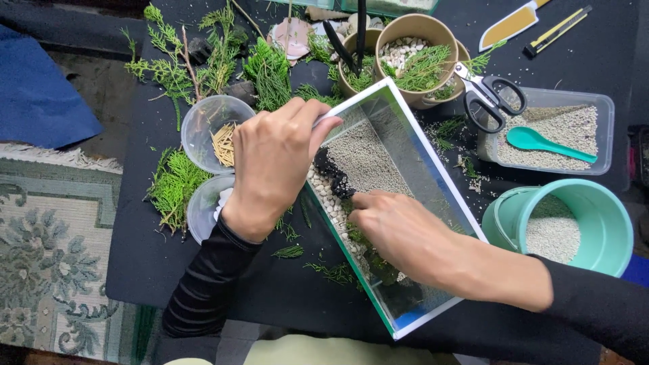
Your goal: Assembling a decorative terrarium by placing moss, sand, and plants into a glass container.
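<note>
While I watch from the head camera, both hands are at a tilted glass tank on a black cloth.

Left hand point(274, 165): curled closed over the tank's upper rim, fingertips pinching the glass edge.
Right hand point(399, 230): reaching inside the tank, fingers bent and pressed down on the filling; I cannot tell whether it grips anything.
Glass tank point(433, 169): under both hands, tilted, its long side running from the left fingertips down past the right wrist.
Tank filling: grey gravel point(362, 159) just beyond the right fingertips, a band of white pebbles point(328, 199) between the two hands, a black rock point(330, 172) just below the left thumb, green sprigs under the right palm.
Round clear tub point(206, 125): just beside the left knuckles, holding pale sticks.
Conifer cuttings point(176, 186): near the left wrist, more spread beyond the left hand.
Paper cups point(416, 54): beyond the tank, holding pebbles and greenery.
Scissors point(487, 94): beyond the right hand, lying across the edge of a clear tray.
Clear tray point(605, 135): well past the right hand, with grit and a teal spoon point(541, 143).
Teal bucket point(608, 223): beside the right forearm, part filled with grit.
</note>
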